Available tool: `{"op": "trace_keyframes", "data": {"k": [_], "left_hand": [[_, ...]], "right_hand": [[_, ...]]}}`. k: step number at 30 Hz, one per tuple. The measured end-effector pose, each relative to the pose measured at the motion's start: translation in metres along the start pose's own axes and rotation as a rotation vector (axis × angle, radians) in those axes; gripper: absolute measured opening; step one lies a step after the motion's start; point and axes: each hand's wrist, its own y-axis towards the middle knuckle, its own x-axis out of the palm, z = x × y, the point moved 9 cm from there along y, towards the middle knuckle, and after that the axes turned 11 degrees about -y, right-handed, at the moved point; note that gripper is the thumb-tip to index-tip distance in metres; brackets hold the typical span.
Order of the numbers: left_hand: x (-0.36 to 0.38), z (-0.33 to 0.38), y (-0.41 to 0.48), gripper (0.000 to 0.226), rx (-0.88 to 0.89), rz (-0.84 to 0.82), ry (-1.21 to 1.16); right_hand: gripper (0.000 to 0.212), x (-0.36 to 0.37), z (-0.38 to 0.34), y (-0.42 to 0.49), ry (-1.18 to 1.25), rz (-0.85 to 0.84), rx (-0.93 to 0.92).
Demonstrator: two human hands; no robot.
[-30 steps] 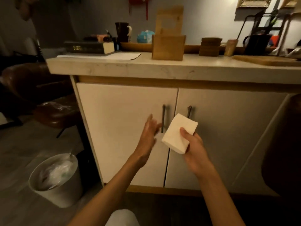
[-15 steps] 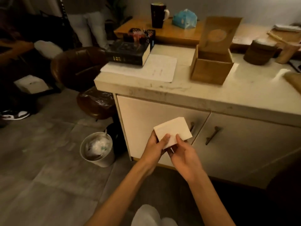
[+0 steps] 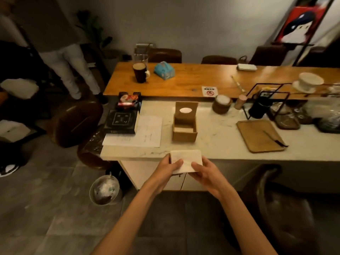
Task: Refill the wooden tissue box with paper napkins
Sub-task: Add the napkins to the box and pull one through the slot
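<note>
Your left hand [image 3: 168, 167] and right hand [image 3: 203, 172] both grip the stack of paper napkins [image 3: 185, 160] over the bench's [image 3: 217, 142] near edge; the wooden tissue box [image 3: 184, 132] stands open mid-bench, beyond.

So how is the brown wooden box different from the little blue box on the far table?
The wooden tissue box is plain brown with straight sides; the blue box is bright blue with a sloped, roof-like top. The wooden tissue box has its lid standing open, while the blue box looks closed. The wooden one sits on the pale counter; the blue one sits on the orange-brown table. Neither is being touched.
</note>
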Motion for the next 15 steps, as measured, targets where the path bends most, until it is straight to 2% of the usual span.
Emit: {"op": "trace_keyframes", "data": {"k": [4,8,12,15], "left_hand": [[0.046,0.016,0.019,0.03,0.01,-0.074,0.13],[0.09,0.006,0.06,0.038,-0.019,-0.113,0.119],[0.13,-0.007,0.116,0.035,-0.076,-0.128,0.106],[0.153,-0.008,0.164,0.035,-0.066,-0.11,0.219]], "right_hand": [[0.054,-0.038,-0.04,-0.012,-0.08,0.076,-0.041],[0.054,-0.091,-0.062,-0.007,-0.127,0.187,-0.054],[0.052,-0.148,-0.079,0.02,-0.128,0.213,-0.054],[0.047,-0.189,-0.097,0.054,-0.18,0.232,-0.06]]}}
